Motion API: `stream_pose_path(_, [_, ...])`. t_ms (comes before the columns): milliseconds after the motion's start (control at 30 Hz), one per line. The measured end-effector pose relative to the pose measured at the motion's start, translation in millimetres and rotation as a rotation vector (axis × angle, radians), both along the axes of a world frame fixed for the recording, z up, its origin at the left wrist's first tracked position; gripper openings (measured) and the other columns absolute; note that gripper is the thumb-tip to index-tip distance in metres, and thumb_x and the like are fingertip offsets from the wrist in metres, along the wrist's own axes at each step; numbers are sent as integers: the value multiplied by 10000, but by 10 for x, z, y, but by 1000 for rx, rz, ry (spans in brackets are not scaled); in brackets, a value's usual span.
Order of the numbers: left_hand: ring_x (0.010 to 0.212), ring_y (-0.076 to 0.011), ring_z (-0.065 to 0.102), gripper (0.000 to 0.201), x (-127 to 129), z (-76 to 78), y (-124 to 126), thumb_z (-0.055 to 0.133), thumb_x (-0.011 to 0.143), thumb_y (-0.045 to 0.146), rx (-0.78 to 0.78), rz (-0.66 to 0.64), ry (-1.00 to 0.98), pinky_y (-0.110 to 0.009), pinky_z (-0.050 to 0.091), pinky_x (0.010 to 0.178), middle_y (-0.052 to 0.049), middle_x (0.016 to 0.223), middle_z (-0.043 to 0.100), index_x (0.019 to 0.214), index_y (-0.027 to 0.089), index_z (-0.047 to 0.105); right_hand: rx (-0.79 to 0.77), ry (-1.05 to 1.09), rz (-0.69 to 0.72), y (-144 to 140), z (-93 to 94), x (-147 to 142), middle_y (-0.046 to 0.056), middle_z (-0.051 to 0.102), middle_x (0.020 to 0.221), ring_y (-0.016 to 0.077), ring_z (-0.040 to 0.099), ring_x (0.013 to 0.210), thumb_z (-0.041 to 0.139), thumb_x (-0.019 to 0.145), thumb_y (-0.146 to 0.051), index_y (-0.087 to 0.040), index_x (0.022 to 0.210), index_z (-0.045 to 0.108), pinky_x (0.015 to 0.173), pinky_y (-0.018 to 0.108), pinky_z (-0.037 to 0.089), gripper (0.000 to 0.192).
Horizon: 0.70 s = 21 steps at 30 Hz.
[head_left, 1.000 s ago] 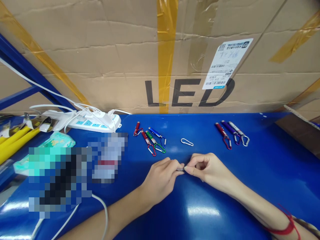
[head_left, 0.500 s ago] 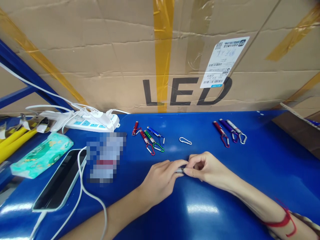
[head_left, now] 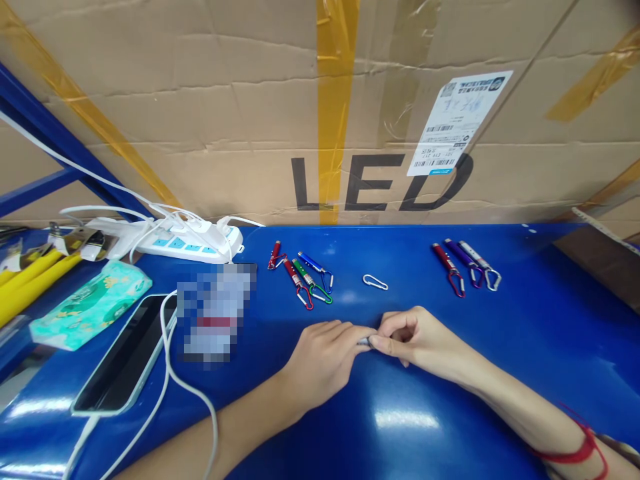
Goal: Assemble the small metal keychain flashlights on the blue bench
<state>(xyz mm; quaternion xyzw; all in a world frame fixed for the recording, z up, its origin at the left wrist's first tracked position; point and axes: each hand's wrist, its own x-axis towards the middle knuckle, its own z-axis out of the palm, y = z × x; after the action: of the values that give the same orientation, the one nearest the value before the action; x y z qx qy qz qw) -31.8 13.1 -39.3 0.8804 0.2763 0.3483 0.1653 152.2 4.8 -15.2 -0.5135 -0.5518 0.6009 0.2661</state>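
hands meet low over the blue worktop (head_left: pixel 450 413), left hand (head_left: pixel 320 363) and right hand (head_left: pixel 417 340) each in a closed pinch grip on one small silver piece (head_left: pixel 363 341).

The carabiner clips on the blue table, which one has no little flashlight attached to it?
The silver carabiner lying alone mid-table, just beyond the hands. Every other clip, in the left cluster and right trio, hangs on a flashlight.

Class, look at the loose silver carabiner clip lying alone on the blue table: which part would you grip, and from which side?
The silver carabiner clip lies flat, long axis roughly left to right, apart from the keychain lights. Probably best to come straight down from above and pinch its two long sides near the middle; the thin wire loop offers little else to hold.
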Motion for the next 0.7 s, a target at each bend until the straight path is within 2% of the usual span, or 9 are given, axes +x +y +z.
stream_pose_path(133, [640,-110,562,128,3,27,-13,450,894,167,-73,47,-11,-226,412,608,15,740,621,905,174,576,67,-56,15,-4,40,-12,2,493,602,49,420,450,702,645,-451,-100,615,626,415,180,333,361])
stream_pose_path(267, [714,-106,579,114,7,54,-18,448,881,132,-186,39,-32,-211,429,663,6,812,624,913,168,552,231,-190,-37,-25,54,-21,20,527,619,55,411,468,647,713,-442,-121,649,655,423,186,314,327])
stream_pose_path(400, [695,-94,576,109,10,71,-14,451,869,119,-244,57,-60,-189,428,640,8,822,622,913,171,536,508,-267,-164,-51,50,-26,41,570,714,58,431,470,668,709,-400,-145,717,668,427,194,353,255])
stream_pose_path(533, [682,-83,571,115,4,91,-15,439,872,122,-275,92,-73,-174,417,619,18,822,615,924,177,526,772,-292,-169,-72,76,-37,43,569,806,48,461,477,677,728,-304,-174,778,687,451,196,404,140])
stream_pose_path(700, [677,-85,561,110,-9,96,-22,424,881,137,-271,90,-60,-179,409,617,12,819,603,926,176,517,828,-287,-143,-71,95,-44,38,568,788,48,469,491,655,754,-268,-181,726,698,455,191,419,101])
